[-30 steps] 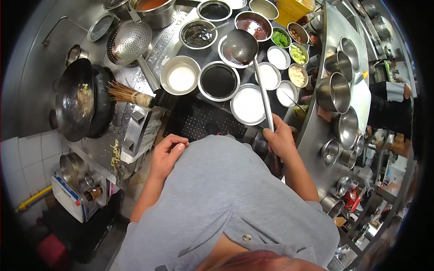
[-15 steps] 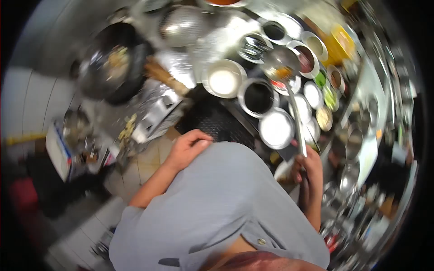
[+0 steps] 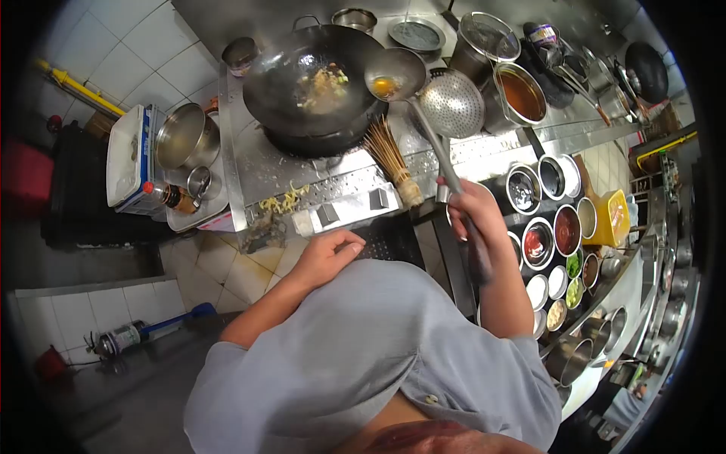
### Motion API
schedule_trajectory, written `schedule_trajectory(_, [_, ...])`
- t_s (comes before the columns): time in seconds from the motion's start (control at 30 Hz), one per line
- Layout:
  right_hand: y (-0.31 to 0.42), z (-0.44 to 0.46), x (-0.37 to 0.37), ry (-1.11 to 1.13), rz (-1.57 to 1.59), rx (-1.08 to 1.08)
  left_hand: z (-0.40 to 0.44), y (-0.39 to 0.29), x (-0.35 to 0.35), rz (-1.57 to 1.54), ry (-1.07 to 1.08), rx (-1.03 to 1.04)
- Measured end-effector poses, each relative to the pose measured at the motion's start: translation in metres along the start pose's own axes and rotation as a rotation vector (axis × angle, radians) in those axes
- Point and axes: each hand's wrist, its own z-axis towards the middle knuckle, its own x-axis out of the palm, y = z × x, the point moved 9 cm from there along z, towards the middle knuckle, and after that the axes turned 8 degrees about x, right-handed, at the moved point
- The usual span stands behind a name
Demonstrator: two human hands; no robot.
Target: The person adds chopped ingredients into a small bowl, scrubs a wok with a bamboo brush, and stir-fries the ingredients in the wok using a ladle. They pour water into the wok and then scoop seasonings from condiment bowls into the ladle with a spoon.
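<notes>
My right hand (image 3: 478,212) is wrapped round the long handle of a metal ladle (image 3: 401,66). A small amount of orange-yellow liquid lies in the ladle's bowl, which hangs by the right rim of a large black wok (image 3: 276,94). Chopped pale food (image 3: 325,87) sits in the bottom of the wok, with some steam above it. My left hand (image 3: 327,256) rests against the front of my grey shirt, holding nothing visible, thumb and fingers loosely extended. Between the wok and my right hand lies a bamboo wok brush (image 3: 393,163) on the stove's front edge.
A perforated strainer (image 3: 454,106) and a pot of reddish-brown liquid (image 3: 522,94) stand right of the wok. Several seasoning bowls (image 3: 538,244) and a yellow container (image 3: 611,219) are at the right. Food scraps (image 3: 283,203) lie at the stove's front left, near a steel pot (image 3: 185,138).
The view has swung from the seasoning bowls toward the stove. My right hand has carried the ladle from above the bowls to the wok's side. My left hand stays at my shirt.
</notes>
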Motion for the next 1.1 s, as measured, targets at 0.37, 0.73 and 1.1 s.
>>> schedule_trajectory(0.37, [0.057,0.171,0.034,-0.415,-1.092,-0.279,0.002,0.027,-0.06,0.008,-0.13,-0.082])
schedule_trajectory(0.73, [0.178,0.367,-0.16,-0.738,-0.933,-0.089,-0.203,0.191,-0.049,0.375,-0.354,-0.813])
schedule_trajectory(1.1, [0.166,0.511,-0.186,0.038,0.155,-0.028,-0.342,0.224,0.034,0.382,-0.302,-1.237])
